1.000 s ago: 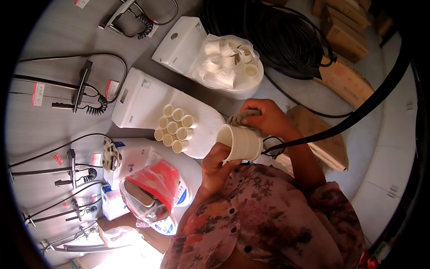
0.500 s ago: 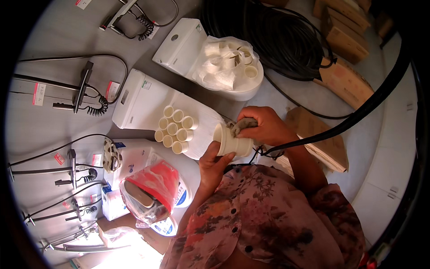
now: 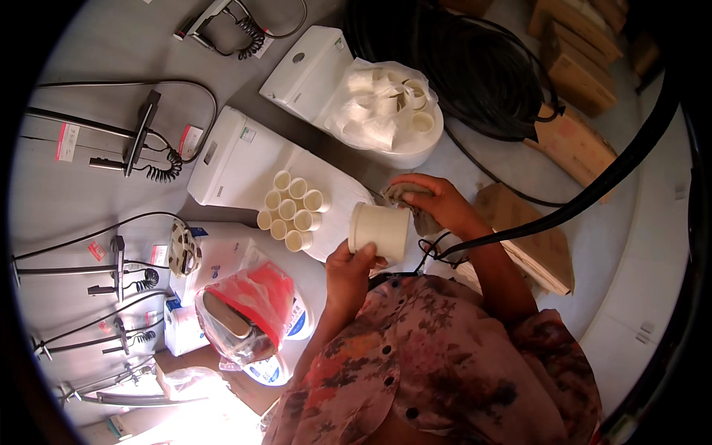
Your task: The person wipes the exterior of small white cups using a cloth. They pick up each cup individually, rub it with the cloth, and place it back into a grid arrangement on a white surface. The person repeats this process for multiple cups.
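Observation:
In front of my chest, my left hand (image 3: 350,273) grips a cream plastic pipe fitting (image 3: 382,230) from below. The fitting is a short, wide cylinder with a raised rim, lying sideways with the rim to the left. Just beyond its right end, my right hand (image 3: 446,204) is closed around a crumpled grey-brown rag (image 3: 424,221). The rag now looks apart from the fitting. Left of my hands, several smaller cream fittings (image 3: 305,221) stand upright in a close cluster on the lid of a white toilet (image 3: 252,152).
On a second toilet (image 3: 297,70), farther off, rests a plastic bag of fittings (image 3: 382,107). A black hose coil (image 3: 452,70) and cardboard boxes (image 3: 526,230) are at right. Shower sets (image 3: 142,133) hang at left. A red-and-clear bag (image 3: 256,304) lies near white buckets.
My right hand has drawn the rag away from the fitting's open left end to beyond its right side. My left hand has turned the fitting so its side faces me.

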Demonstrator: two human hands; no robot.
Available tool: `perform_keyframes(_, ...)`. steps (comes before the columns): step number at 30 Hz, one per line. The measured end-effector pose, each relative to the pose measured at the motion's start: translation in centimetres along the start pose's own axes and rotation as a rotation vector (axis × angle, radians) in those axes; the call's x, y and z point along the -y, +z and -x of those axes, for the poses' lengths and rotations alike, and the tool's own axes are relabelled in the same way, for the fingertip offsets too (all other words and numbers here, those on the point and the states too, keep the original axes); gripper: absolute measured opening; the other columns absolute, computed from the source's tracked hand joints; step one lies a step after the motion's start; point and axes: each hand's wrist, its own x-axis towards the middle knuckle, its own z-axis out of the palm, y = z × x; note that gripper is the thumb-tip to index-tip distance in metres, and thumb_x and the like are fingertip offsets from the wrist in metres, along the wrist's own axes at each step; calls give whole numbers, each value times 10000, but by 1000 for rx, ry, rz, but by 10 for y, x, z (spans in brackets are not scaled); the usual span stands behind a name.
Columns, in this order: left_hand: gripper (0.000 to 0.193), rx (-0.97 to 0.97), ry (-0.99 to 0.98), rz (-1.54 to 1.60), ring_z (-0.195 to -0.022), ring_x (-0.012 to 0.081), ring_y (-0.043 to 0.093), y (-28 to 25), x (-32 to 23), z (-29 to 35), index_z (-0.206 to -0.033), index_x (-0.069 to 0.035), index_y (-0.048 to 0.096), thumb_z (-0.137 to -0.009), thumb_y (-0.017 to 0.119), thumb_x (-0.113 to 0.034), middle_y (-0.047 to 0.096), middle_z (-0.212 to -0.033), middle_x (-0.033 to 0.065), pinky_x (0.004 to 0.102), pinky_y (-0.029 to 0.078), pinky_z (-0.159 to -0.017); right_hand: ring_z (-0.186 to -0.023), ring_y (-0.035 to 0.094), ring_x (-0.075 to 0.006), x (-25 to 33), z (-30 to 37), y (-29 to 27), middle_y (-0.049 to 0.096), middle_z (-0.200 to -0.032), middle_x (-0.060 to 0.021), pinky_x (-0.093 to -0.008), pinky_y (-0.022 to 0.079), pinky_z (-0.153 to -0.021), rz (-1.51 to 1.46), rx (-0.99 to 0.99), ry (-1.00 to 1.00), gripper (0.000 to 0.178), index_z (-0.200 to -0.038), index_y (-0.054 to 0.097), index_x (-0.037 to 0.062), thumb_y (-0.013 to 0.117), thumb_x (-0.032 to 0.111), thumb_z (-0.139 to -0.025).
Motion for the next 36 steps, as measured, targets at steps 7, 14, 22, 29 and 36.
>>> perform_keyframes(7,281,-56,-124,340,-728,157,586,-7,1,-13,-1178,-44,555,-971,569,-233,644,-961,65,330,509,-662,-919,608,-102,-30,-7,-1,654,-1028,-40,-262,490,-818,-165,141,242,344,-1132,627,-9,581,286,-959)
perform_keyframes(14,273,-199,-163,436,-663,122,549,7,-9,-20,-1160,-35,568,-974,569,-235,627,-911,45,321,521,-656,-933,617,-128,-40,2,19,659,-1046,-77,-276,493,-832,-170,105,273,435,-1195,584,-26,630,306,-918)
perform_keyframes(22,237,-16,-59,-150,-732,105,594,16,2,-19,-1102,-14,621,-979,567,-209,670,-904,60,286,492,-691,-923,654,-166,-56,-5,8,655,-1102,-116,-293,516,-845,-323,43,385,416,-1238,553,-21,625,171,-876)
perform_keyframes(29,287,-7,-47,-297,-694,124,614,9,0,-32,-1123,8,602,-978,568,-237,648,-789,62,263,494,-684,-962,630,-140,-60,-6,16,656,-1109,-65,-278,495,-829,-373,-19,349,332,-1228,585,18,545,185,-944)
perform_keyframes(36,362,-62,-205,33,-611,141,563,-3,-3,-45,-1157,-17,556,-984,535,-334,654,-890,82,291,438,-582,-818,632,-121,-56,-16,5,691,-931,-70,-277,518,-763,67,-199,129,313,-1050,658,5,748,131,-778)
